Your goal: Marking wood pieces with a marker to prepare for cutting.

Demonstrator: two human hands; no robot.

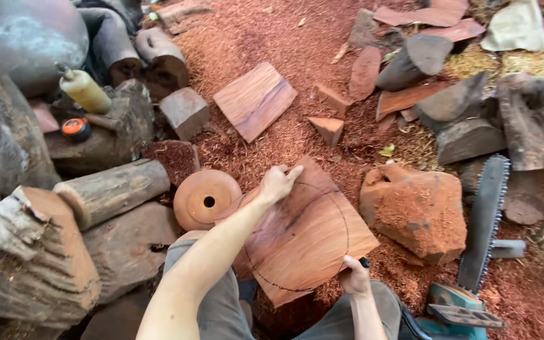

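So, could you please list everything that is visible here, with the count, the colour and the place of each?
Wooden slab: one, reddish, marked with a dark drawn circle, on the person's lap.
Second slab: one, reddish, lying on the sawdust further away.
Round disc with a hole: one, orange-brown, left of the marked slab.
Chainsaw: one, grey bar and teal body, lower right.
Large block: one, dusted red, right of the marked slab.
Small wedges: two, reddish, centre.
Logs and offcuts: many, grey-brown, left and upper right.
Bottle: one, yellowish, upper left.
Tape measure: one, orange and black, upper left.
Sawdust: red, covering the ground.
Left hand: on the slab's top edge.
Right hand: at its lower edge, holding a dark marker.
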